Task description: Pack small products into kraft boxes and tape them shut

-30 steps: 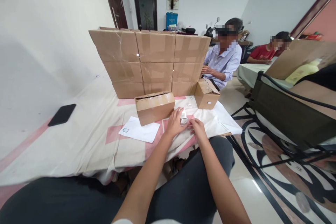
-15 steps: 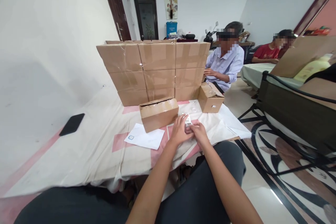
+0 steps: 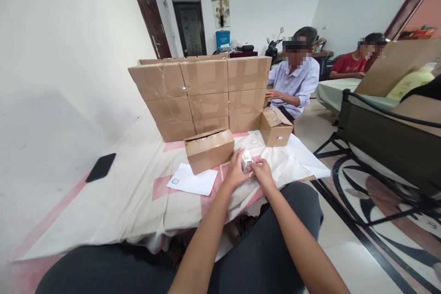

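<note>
A: Where is the small white object [image 3: 246, 158] just now?

B: Between the person's two hands, over the near side of the table, whose cloth [image 3: 134, 211] is cream with pink patches

A: Which hand has hold of it?

B: The left hand [image 3: 235, 171]. Its fingers curve along the object's left side, the grip narrow around it

A: And the right hand [image 3: 262, 173]?

B: It comes in from the other side with the fingers bent, and the fingertips meet the object's near right edge. I cannot tell whether they pinch it or only touch it

A: Does the object rest on the cloth?

B: I cannot tell, because the hands hide its underside

A: What lies close by?

B: A long brown carton [image 3: 209, 152] sits just beyond the left hand, a dark slit running along its top. A white sheet [image 3: 195, 180] with a small blue-outlined mark lies in front of it. Past the right hand stands another carton [image 3: 276, 132], with a white patch on its front

A: And farther back?

B: A wall of brown cardboard [image 3: 208, 96], marked off three by three, with shiny tape across it. A co-worker [image 3: 295, 80] in a pale blue shirt sits beyond its right end, and a black flat thing [image 3: 101, 167] lies well apart on the left
</note>
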`<state>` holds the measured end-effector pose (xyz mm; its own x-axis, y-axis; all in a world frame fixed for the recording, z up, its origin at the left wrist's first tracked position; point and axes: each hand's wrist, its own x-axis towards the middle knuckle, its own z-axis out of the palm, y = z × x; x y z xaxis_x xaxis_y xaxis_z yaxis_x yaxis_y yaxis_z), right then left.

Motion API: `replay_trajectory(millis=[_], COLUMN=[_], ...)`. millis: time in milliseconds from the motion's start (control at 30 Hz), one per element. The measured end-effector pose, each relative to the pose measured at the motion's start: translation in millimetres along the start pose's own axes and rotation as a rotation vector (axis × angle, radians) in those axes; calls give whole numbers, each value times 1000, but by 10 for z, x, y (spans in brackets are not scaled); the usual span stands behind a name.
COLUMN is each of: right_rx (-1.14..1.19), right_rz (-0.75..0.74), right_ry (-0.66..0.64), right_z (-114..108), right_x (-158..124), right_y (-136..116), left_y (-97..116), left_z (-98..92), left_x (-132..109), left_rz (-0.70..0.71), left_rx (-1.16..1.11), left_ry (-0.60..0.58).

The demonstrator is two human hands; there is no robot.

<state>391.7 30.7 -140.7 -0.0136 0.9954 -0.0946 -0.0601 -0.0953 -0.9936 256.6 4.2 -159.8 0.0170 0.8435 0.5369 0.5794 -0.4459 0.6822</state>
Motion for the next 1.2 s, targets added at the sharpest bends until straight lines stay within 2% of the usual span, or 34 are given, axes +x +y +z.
replay_trajectory(millis=[100,233,300,433,500,733,933,1100,1200], right_rx=[12,21,26,41,50,93,133,115,83], right_rz=[-16,-33,-34,-23,-16,-4,-26,-34,-54], right_ry=[-21,-45,-52,-59,-57,-67,-74,-70,-52], right_z=[0,3,6,9,11,18,-2,-6,-22], right_x=[6,10,8,10,13,-20,-62,-86,-113], right_y=[18,29,25,14,12,-17,-67,-102,-127], left_y=[40,89,102,72,41,29,24,72,80], left_z=[-18,-30,-24,8,20,6,-16,-35,-27], left_x=[-6,-9,-6,-1,-1,-4,0,-3,-1], left_rz=[29,21,14,56,74,113,67,49,26], left_rx=[126,178,201,226,210,241,146,211,240], left_ry=[-14,-13,28,187,208,117,159,39,22])
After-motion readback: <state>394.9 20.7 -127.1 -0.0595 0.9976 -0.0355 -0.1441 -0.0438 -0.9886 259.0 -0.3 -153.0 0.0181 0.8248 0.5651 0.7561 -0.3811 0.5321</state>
